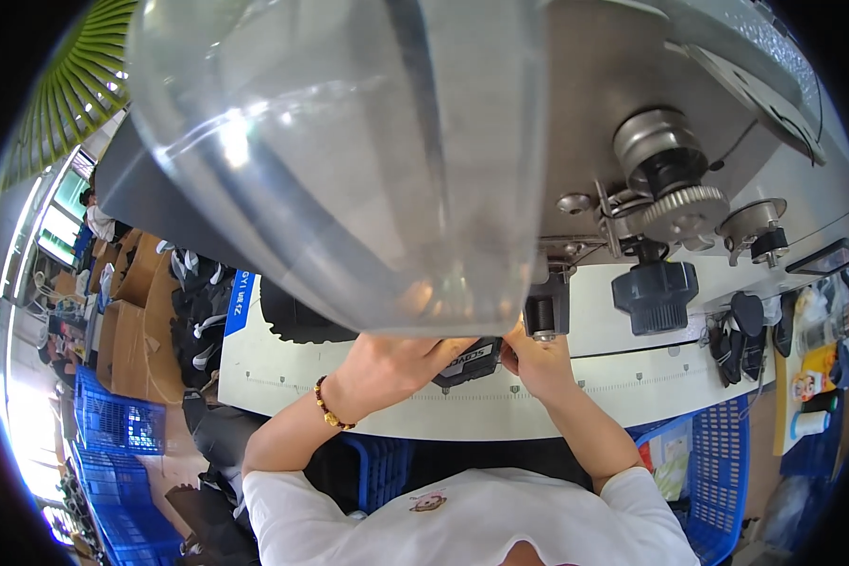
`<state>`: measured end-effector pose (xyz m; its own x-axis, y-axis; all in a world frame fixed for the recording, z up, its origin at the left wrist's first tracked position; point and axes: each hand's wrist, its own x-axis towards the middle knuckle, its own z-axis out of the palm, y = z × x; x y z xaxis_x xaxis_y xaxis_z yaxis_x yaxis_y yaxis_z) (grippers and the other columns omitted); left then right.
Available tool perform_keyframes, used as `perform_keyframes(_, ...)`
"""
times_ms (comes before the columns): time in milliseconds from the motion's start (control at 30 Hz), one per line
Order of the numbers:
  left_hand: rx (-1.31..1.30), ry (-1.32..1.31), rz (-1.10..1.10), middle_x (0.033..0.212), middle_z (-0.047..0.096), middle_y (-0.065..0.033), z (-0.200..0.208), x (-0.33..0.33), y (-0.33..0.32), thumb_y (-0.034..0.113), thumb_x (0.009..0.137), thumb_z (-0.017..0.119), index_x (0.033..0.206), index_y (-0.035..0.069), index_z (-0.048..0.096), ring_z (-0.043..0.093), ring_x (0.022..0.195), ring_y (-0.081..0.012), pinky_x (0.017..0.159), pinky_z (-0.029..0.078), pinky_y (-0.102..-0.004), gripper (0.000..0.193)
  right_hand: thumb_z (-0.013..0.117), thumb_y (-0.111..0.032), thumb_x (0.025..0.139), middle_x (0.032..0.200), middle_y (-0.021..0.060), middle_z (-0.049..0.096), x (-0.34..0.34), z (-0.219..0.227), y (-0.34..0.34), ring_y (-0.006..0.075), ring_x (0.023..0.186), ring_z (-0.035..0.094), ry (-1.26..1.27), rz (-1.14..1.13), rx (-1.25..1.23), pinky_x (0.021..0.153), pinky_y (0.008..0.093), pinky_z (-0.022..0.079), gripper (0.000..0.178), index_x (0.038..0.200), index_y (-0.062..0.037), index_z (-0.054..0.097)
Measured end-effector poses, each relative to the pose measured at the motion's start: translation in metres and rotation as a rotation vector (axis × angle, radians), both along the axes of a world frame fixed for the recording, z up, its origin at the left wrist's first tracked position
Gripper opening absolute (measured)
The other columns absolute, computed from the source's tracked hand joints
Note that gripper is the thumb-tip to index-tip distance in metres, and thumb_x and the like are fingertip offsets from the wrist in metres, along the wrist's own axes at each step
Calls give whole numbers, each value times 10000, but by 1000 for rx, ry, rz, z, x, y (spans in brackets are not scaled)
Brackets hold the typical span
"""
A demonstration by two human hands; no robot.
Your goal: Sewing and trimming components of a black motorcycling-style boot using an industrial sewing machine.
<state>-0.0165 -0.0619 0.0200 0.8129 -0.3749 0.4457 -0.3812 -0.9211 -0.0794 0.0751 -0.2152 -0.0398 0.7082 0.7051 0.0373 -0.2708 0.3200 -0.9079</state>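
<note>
My left hand [387,370], with a beaded bracelet at the wrist, is closed on a small black piece with pale lettering [472,363]. Whether this piece is part of a shoe I cannot tell. Against its right end my right hand [541,363] is closed too, thumb bent. Both hands work at the sewing machine [575,113], beside its presser area. A clear plastic guard [349,170] hangs over them and hides some fingertips. The pale machine table [424,406] with a printed ruler scale lies beneath my hands.
A black notched disc [297,316] lies left of my hands. The machine's dark knob [656,294] juts out at right, near dark shoe pieces [740,330] and thread spools [811,422]. Blue baskets [722,472] stand below the table; cardboard boxes [132,349] and dark shoe parts fill the left.
</note>
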Motion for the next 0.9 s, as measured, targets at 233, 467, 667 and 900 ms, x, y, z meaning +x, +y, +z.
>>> perform_keyframes(233,-42,-11,29,1022,543,-99,1,4,2,47,596,567,933,85,616,553,829,-268,705,466,-333,343,529,-177,831,518,-29,464,8,1,6,18,427,388,7,-68,-51,373,180,261,278,589,-44,496)
perform_keyframes(467,-68,22,58,981,543,-108,-2,4,0,51,602,594,917,58,602,552,805,-276,695,470,-340,316,511,-121,816,482,-36,434,8,2,9,27,420,383,-152,-171,-85,377,197,271,296,534,-43,465)
perform_keyframes(667,-60,35,76,988,526,-118,-3,6,4,49,599,599,923,55,596,545,824,-282,681,479,-346,324,493,-82,792,490,-4,484,8,20,8,36,436,438,-170,-190,-57,381,199,312,245,556,-15,503)
perform_keyframes(900,36,1,78,1051,487,-142,-6,8,6,15,585,580,933,57,591,538,823,-277,650,494,-336,351,486,-52,759,446,-6,473,12,31,10,33,417,423,-407,-229,-208,374,200,311,194,581,11,529)
